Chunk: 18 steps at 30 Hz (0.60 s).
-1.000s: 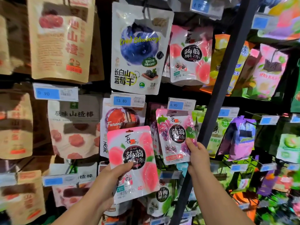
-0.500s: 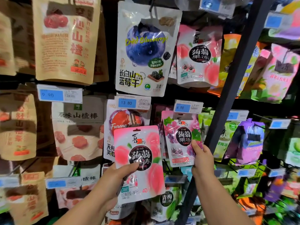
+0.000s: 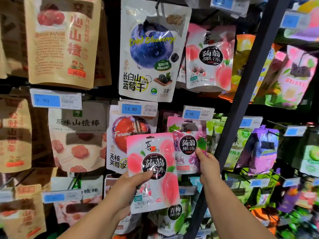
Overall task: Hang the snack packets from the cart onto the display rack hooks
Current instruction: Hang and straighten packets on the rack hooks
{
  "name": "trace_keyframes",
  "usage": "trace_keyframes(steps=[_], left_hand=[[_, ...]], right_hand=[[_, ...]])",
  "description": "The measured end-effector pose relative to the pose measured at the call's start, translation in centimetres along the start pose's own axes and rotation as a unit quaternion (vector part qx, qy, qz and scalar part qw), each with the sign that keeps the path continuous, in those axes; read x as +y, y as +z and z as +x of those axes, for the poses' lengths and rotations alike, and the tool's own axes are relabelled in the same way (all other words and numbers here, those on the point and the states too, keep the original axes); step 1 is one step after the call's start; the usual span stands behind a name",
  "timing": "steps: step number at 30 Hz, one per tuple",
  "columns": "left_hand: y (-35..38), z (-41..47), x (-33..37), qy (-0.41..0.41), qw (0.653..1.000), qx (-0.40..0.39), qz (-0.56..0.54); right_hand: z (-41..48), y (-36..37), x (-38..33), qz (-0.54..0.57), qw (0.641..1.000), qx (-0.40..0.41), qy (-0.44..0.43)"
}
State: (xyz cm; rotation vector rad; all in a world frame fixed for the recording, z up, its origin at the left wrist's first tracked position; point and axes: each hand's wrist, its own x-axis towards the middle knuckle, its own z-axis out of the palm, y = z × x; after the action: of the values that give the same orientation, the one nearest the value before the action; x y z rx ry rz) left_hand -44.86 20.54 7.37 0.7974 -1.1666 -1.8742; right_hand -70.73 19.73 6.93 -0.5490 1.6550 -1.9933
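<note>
My left hand (image 3: 128, 188) grips a pink peach jelly packet (image 3: 152, 168) upright in front of the rack, thumb across its black label. My right hand (image 3: 208, 165) pinches the lower right corner of a grape jelly packet (image 3: 188, 144) that hangs on a hook under the 4.90 price tag (image 3: 198, 113). The peach packet overlaps the grape packet's left edge. A matching peach jelly packet (image 3: 209, 56) hangs one row higher, right of the blueberry packet (image 3: 150, 49). The cart is out of view.
Packets fill the rack's hooks: brown hawthorn bags (image 3: 62, 40) at left, a plum packet (image 3: 127, 135) behind the held one, green plum jelly (image 3: 174, 214) below. A dark metal upright (image 3: 241, 94) slants down the right side, with more packets beyond it.
The view has shifted slightly, so everything sits a bit lower and to the right. Both hands keep their grips, and the peach packet stays in front of the grape packet.
</note>
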Motion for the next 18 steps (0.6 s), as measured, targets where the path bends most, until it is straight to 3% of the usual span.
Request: trace_keyframes(steps=[5,10,18], left_hand=[[0.8,0.8,0.1,-0.003,1.0,-0.01,0.0],[1.9,1.7,-0.2,-0.009,0.999,-0.031,-0.003],[4.8,2.5,0.7,0.006,0.998,-0.064,0.021]], right_hand=[[-2.6,-0.1,-0.4,-0.159,0.983,0.021,-0.087],[-6.2,-0.3,-1.9,-0.2,0.948,0.008,-0.245],[-7.0,-2.1,-3.0,-0.17,0.959,-0.174,-0.149]])
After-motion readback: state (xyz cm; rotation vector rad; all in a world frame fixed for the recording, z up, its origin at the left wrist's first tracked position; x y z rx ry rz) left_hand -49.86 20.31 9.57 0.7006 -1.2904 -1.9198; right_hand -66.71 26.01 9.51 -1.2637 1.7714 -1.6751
